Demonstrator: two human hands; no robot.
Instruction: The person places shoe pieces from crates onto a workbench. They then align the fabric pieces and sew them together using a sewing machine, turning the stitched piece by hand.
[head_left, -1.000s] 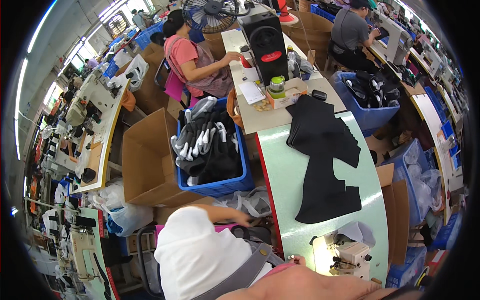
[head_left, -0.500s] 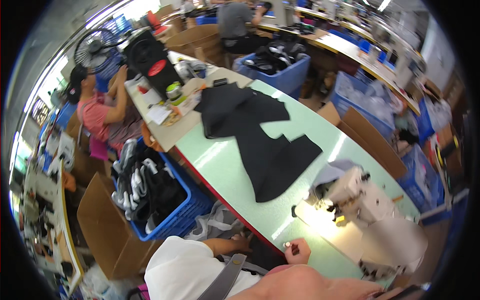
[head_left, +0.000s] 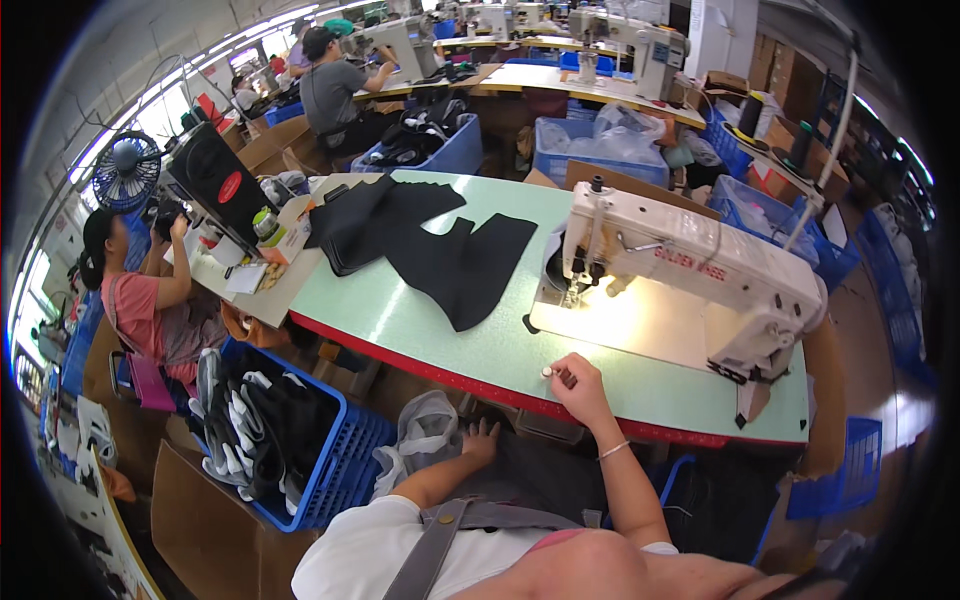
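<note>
Our pale green tabletop with the red front edge (head_left: 440, 330) is the landmark here, and everything else we place against it. On its right half stands the cream-white industrial sewing machine (head_left: 690, 265), lit from beneath its arm. Across the tabletop's middle lie the black cut fabric pieces (head_left: 430, 250), spread flat, their long axis running from the far left corner toward the machine.

Below the tabletop's left edge sits the blue plastic crate of black-and-white garments (head_left: 300, 450), and beside that crate a crumpled clear plastic bag (head_left: 425, 440).

Our right hand (head_left: 580, 385) rests on the tabletop's near edge, just in front of the machine. Its fingers (head_left: 562, 375) are drawn narrow, pinched on a small round white button-like piece (head_left: 546, 372), which lies at the fingertips on their left side. This hand is far nearer to it than the other.

Our left hand (head_left: 480, 440) hangs below the tabletop, fingers spread loosely, holding nothing, touching the dark cloth on our lap near the bag.
</note>
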